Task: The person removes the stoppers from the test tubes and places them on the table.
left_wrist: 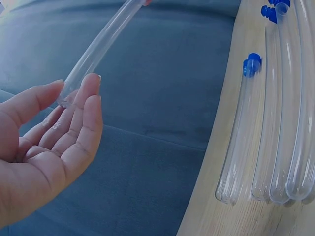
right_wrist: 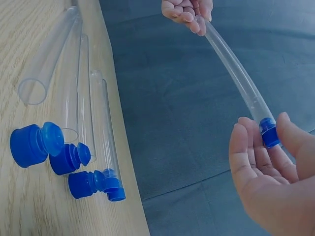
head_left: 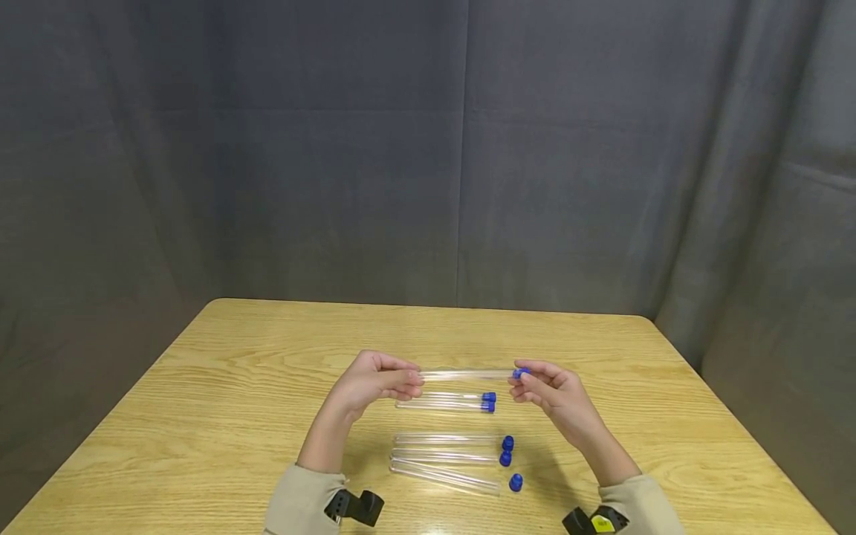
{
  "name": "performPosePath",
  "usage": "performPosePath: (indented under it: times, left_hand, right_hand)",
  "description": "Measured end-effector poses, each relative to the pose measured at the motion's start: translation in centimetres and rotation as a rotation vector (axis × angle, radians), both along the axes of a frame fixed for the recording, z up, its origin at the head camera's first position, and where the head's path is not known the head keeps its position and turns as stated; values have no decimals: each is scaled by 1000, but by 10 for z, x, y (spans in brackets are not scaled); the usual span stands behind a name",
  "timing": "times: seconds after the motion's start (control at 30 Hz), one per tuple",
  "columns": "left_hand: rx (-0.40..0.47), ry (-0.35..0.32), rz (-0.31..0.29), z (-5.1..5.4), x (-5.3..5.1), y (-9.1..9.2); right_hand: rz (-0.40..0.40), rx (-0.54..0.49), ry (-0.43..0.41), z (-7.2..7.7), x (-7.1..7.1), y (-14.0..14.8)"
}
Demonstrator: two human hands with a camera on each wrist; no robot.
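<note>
Plainly, a slender, transparent, cylindrical tube (head_left: 468, 374) wears a blue plastic cap (right_wrist: 268, 133); left hand (head_left: 374, 381) fingertips pinch its end, right hand (head_left: 560, 395) fingertips the cap; yellow wrist label (head_left: 602, 524) illegible.

A grey curtain (head_left: 334, 163) is hanging behind a yellowish wooden table (head_left: 234, 401).
A thin upright line (head_left: 461, 186) is running down near the curtain's middle, folds (head_left: 722, 163) are falling at its right, and the table's far corners (head_left: 218, 305) are rounding off.
</note>
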State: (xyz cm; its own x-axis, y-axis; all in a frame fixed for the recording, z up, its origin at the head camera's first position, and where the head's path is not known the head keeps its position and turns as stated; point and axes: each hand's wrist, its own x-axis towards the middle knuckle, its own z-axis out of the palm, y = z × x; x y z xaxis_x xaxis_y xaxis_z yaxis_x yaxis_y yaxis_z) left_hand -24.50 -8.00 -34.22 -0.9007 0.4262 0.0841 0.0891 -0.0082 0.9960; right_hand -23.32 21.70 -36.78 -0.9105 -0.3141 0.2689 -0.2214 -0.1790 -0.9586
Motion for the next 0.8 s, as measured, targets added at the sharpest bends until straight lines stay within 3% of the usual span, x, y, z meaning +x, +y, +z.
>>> performPosePath:
  times: [0.17,0.6,0.8]
  left_hand:
    - [-13,13,1,1,1,0]
    - [-51,46,4,7,7,1]
    - [-60,63,2,10,10,1]
  right_hand:
    - [-9,12,5,1,0,0]
    - [-141,123,11,3,4,-1]
    - [-156,149,66,7,8,-2]
